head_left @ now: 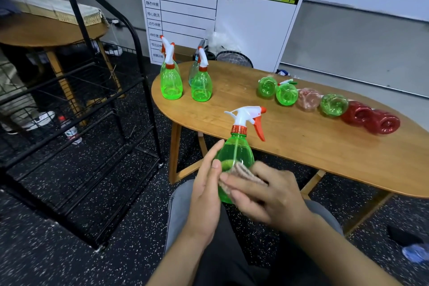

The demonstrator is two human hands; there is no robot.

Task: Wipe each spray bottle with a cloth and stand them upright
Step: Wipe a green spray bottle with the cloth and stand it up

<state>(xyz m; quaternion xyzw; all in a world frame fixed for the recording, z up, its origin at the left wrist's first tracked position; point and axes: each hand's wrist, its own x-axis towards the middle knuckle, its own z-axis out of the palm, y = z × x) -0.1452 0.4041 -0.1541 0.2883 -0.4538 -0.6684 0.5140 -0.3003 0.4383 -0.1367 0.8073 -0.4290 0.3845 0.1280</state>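
the held spray bottle (235, 158) is in the lower middle of the frame, in front of the near edge of the bench (301, 141) and above the person's lap. its body is clear green plastic, pear shaped, with an orange-red collar, a white spray head and an orange trigger. it stands almost upright: the long axis goes from bottom to top of the frame, and the nozzle with its orange tip points to the right.

the left hand (205, 195) holds the bottle from the left side, the fingers quite straight and lying along the green wall, thumb at the front. the right hand (267, 195) presses a pinkish-beige cloth (239, 173) on the lower front of the bottle, with the fingers curled over the cloth; this hand looks a little blurred.

at the left end of the bench, in the middle upper part of the frame, a group of upright bottles (200, 81) stands: green ones, and one bluish behind them. toward the right side of the frame a row of lying bottles (333, 104) rests on the bench, their round bottoms turned to the camera: green, green, pale pink, green, then two red ones, each touching or just beside its neighbour.

a black wire rack (76, 109) stands on the speckled floor at the left, and a white board with a green header (209, 11) leans behind the bench.
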